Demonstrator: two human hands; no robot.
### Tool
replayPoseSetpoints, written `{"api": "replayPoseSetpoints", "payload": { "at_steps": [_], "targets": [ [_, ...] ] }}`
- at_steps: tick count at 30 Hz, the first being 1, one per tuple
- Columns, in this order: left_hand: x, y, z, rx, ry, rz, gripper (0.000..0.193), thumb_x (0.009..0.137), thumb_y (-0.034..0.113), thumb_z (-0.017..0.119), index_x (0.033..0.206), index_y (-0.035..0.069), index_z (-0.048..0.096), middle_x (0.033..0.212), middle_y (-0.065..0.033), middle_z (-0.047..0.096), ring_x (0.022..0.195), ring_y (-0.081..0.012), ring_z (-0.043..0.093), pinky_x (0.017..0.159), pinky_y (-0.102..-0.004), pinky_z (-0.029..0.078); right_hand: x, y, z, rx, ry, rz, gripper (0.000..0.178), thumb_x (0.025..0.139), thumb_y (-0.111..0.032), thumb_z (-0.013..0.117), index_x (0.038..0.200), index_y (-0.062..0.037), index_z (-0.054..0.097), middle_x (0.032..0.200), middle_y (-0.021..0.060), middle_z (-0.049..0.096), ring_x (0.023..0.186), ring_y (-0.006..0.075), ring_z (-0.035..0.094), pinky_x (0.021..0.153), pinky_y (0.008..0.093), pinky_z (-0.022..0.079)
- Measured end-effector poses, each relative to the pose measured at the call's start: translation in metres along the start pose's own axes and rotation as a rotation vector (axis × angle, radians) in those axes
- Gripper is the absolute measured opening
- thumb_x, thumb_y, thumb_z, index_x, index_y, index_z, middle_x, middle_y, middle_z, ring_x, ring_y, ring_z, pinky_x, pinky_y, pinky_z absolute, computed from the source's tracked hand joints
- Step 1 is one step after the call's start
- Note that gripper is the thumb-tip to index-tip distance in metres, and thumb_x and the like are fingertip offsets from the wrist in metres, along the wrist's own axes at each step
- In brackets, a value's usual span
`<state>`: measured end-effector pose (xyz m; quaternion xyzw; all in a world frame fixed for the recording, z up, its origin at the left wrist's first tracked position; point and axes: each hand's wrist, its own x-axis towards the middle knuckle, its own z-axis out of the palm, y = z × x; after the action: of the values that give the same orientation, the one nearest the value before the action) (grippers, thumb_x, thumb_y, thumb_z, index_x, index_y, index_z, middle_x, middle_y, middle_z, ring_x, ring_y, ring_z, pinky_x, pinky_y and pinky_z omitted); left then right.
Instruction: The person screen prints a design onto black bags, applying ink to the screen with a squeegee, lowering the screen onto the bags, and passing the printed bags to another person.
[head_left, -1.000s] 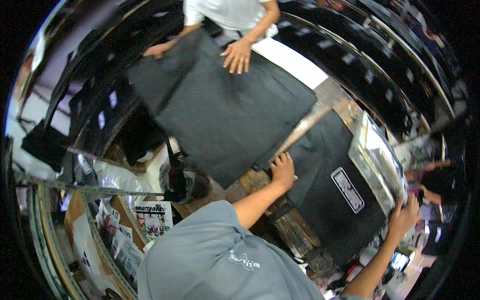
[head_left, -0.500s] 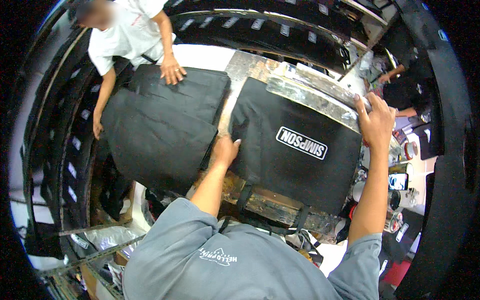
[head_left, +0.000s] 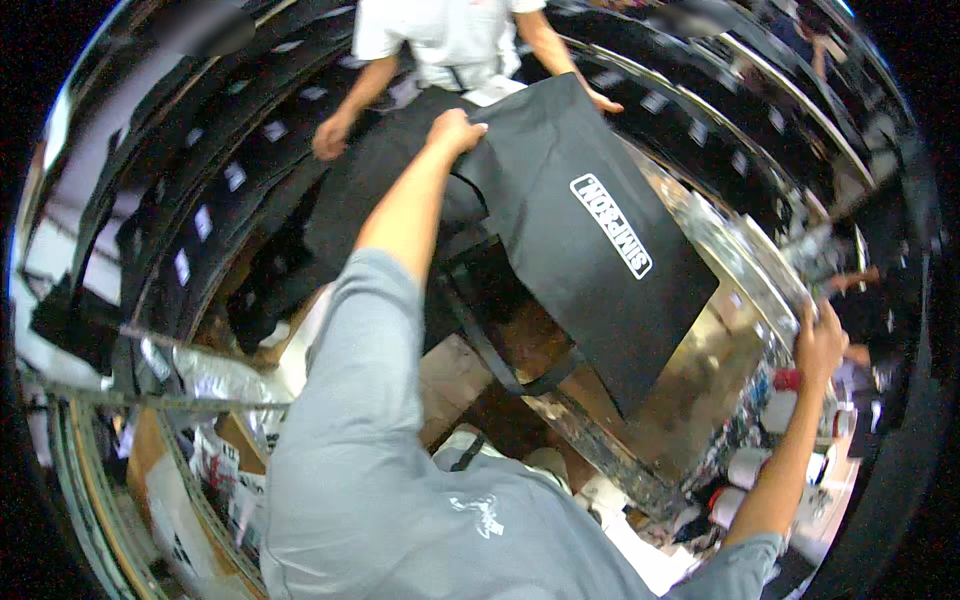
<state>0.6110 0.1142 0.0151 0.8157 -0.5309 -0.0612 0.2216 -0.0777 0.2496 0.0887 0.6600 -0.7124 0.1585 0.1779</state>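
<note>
Head view, only one to go on: got a white label (head_left: 610,226) with bold block capitals in a rounded outline, slanting across the black fabric piece (head_left: 555,200). Also some small white lettering on the grey shirt (head_left: 350,430), too smeared to make out.

Pinched by the left grip (head_left: 458,133) at its upper left edge, then spreading down and right, lower corner over the desk (head_left: 710,375). Well apart from the right grip (head_left: 818,340), seen curled tight on the near end of a flat frame (head_left: 745,262) along the far edge.

More black fabric (head_left: 375,175) just left of it, plus a dark strap (head_left: 487,355) looping below. Across from all this, a co-worker in white (head_left: 450,42).
</note>
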Motion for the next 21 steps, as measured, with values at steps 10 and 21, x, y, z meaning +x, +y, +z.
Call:
{"api": "replayPoseSetpoints", "payload": {
  "at_steps": [10, 21],
  "targets": [
    [-0.302, -0.051, 0.039, -0.310, 0.405, 0.661, 0.012, 0.092, 0.018, 0.072, 0.099, 0.009, 0.069, 0.087, -0.0104, 0.068, 0.075, -0.0310, 0.063, 0.069, -0.0457, 0.049, -0.008, 0.028, 0.015, -0.067, -0.037, -0.074, 0.055, 0.105, -0.050, 0.049, 0.126, -0.0026, 0.066, 0.122, 0.0219, 0.069, 0.108, 0.0426, 0.063, 0.090, 0.0513, 0.045],
    [-0.304, -0.087, 0.114, 0.264, 0.102, 0.228, 0.075, 0.094, 0.055, 0.064, 0.141, -0.002, 0.052, 0.150, -0.0273, 0.048, 0.143, -0.0432, 0.041, 0.116, -0.0569, 0.035, 0.001, 0.018, 0.006, 0.062, 0.029, -0.087, 0.066, 0.103, -0.058, 0.046, 0.127, -0.0001, 0.068, 0.121, 0.0258, 0.069, 0.108, 0.0470, 0.066, 0.091, 0.0518, 0.051]
  ]
}}
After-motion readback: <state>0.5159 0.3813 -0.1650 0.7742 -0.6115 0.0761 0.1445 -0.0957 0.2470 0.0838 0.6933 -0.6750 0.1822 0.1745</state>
